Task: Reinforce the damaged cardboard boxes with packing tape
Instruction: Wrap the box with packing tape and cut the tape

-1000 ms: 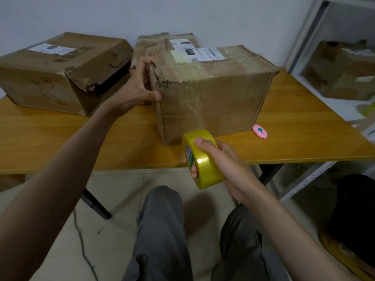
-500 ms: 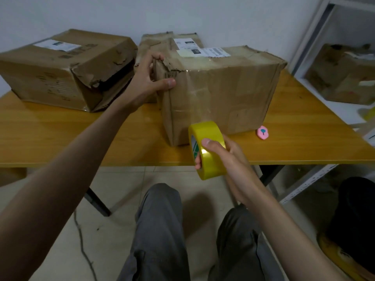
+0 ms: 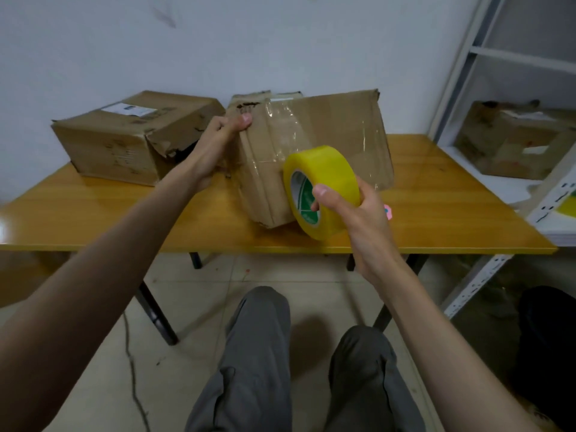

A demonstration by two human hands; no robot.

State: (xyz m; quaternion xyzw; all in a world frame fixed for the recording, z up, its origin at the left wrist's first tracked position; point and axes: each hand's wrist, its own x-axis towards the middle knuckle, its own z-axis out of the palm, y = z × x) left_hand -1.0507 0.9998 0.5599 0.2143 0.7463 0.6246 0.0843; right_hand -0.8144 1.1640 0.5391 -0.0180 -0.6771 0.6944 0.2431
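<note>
Head view: box (image 3: pixel 327 145) tilted on table (image 3: pixel 436 194), left hand (image 3: pixel 215 145) gripping its torn left corner, right hand (image 3: pixel 355 210) gripping tape roll (image 3: pixel 321 188) before it.

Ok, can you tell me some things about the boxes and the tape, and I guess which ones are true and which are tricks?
1. The right hand holds a yellow tape roll. True.
2. The left hand grips the box in front at its torn upper corner. True.
3. The tape roll lies flat on the table. False: it is held up in front of the box.
4. The other box on the left is neat and closed. False: its end flap is torn and gaping.
5. A box sits on the white shelf at the right. True.
</note>
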